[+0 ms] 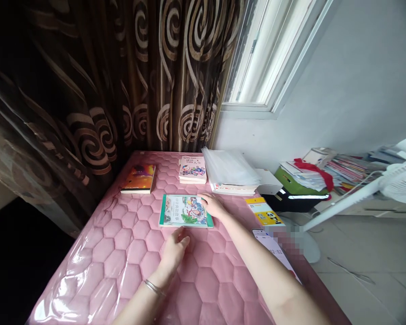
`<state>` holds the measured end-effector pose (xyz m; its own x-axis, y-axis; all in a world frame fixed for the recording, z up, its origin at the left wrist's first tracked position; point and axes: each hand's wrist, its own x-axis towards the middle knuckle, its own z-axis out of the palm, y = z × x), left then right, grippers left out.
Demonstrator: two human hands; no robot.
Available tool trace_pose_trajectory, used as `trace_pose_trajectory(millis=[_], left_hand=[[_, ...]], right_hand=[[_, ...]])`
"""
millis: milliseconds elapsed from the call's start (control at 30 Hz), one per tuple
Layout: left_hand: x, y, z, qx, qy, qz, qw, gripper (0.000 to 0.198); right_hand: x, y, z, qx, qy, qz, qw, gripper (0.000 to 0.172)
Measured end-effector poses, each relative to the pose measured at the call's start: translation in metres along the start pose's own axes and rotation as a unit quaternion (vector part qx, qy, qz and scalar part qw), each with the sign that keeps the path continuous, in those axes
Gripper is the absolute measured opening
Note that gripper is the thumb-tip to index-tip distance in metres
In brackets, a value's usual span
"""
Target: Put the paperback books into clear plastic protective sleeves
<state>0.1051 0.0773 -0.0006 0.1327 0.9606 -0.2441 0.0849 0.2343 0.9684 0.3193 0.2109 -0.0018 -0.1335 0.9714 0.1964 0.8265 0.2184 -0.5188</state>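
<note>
A picture book [186, 211] with a green border and an illustrated cover lies flat on the pink quilted, plastic-covered bed surface [135, 253]. My right hand [212, 206] grips it at the upper right edge, fingertips over the corner. Just below the book's near edge is my left hand [176, 247], a bracelet on its wrist. Its thumb stands apart from the curved fingers and nothing shows in it; whether the fingertips touch the book is unclear.
A dark orange book [138, 178], a stack of pink-covered books [192, 169] and papers under plastic sleeves [232, 171] lie at the back. A yellow panda-printed item [264, 212] and a phone [272, 250] are along the right edge. Beyond stands a white fan [348, 198].
</note>
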Motion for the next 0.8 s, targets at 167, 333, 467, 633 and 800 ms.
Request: trace_pose_trajectory(millis=[167,333,467,633,800], left_hand=[[-0.009,0.002,0.017,0.112,0.064,0.072,0.989,0.062],[-0.02,0.009,0.029,0.245,0.1,0.054,0.963,0.065],[-0.018,0.01,0.029,0.289,0.096,0.053,0.951,0.061],[0.011,0.012,0.006,0.376,0.102,0.097,0.916,0.042],[0.05,0.028,-0.034,0.397,0.08,0.115,0.907,0.035]], right_hand=[[-0.002,0.0,0.0,-0.003,0.006,0.004,1.0,0.034],[-0.009,-0.002,-0.005,0.011,0.02,0.016,1.0,0.029],[-0.014,-0.003,-0.013,0.02,0.028,0.039,0.999,0.024],[-0.031,-0.01,-0.019,0.022,0.027,0.091,0.995,0.01],[-0.061,-0.034,-0.011,0.019,0.022,0.118,0.993,0.006]])
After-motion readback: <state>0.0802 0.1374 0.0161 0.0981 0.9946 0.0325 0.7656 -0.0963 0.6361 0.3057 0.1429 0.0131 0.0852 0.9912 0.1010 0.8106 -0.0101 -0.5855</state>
